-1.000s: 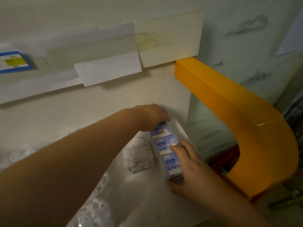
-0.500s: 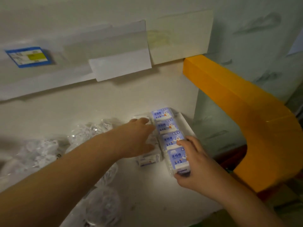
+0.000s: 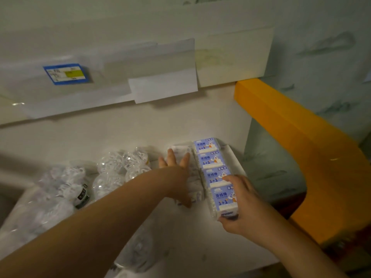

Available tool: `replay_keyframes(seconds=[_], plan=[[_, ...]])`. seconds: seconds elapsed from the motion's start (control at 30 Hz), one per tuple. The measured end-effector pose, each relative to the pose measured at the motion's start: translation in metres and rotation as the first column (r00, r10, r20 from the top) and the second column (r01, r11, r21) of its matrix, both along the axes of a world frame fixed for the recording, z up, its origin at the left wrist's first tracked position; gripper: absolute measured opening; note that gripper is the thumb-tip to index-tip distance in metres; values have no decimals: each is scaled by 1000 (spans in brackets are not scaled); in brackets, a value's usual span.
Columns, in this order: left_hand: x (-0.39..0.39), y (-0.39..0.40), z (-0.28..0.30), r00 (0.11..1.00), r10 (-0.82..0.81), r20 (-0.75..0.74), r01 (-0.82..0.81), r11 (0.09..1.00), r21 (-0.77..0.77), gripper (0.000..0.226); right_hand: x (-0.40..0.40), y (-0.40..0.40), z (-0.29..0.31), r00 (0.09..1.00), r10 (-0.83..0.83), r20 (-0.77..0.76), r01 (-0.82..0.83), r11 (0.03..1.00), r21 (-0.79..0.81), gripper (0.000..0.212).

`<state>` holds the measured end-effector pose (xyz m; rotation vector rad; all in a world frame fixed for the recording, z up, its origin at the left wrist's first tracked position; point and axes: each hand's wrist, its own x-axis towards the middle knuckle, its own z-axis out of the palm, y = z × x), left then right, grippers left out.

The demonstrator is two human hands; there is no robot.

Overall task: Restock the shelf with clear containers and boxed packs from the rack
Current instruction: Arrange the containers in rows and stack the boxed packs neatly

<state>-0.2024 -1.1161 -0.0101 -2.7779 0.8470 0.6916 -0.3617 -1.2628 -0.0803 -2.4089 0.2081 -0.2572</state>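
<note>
A row of several purple-and-white boxed packs lies on the white shelf near its right end. My right hand grips the nearest pack, thumb under its front end and fingers over its top. To the left of that row lies a row of whitish clear-wrapped packs. My left hand rests flat on it, fingers straight and spread. Clear plastic containers sit in a cluster further left.
An orange curved shelf end bounds the right side. Above hangs an upper shelf edge with white paper labels and a blue-framed price tag. More clear wrapped containers fill the left part, and one lies near the front edge.
My left hand has left the far end of the purple packs and come to rest on the whitish packs on their left. The view has shifted, showing more of the shelf's left side.
</note>
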Motion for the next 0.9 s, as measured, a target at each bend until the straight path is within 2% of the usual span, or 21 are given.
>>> replay_keyframes(seconds=[0.17, 0.47, 0.67, 0.9], plan=[[-1, -3, -9, 1000, -3, 17, 4, 999, -48, 140, 1, -1, 1, 1000, 4, 1, -4, 1000, -23, 91], [1, 1, -6, 998, -53, 16, 53, 997, -47, 142, -3, 1, 8, 1000, 2, 12, -2, 999, -48, 89], [7, 11, 2, 986, -162, 29, 163, 986, -22, 142, 11, 4, 16, 991, -122, 49, 114, 984, 136, 74], [11, 13, 2, 983, -181, 23, 182, 980, -80, 134, 20, 9, 12, 996, -93, 7, 92, 991, 94, 77]])
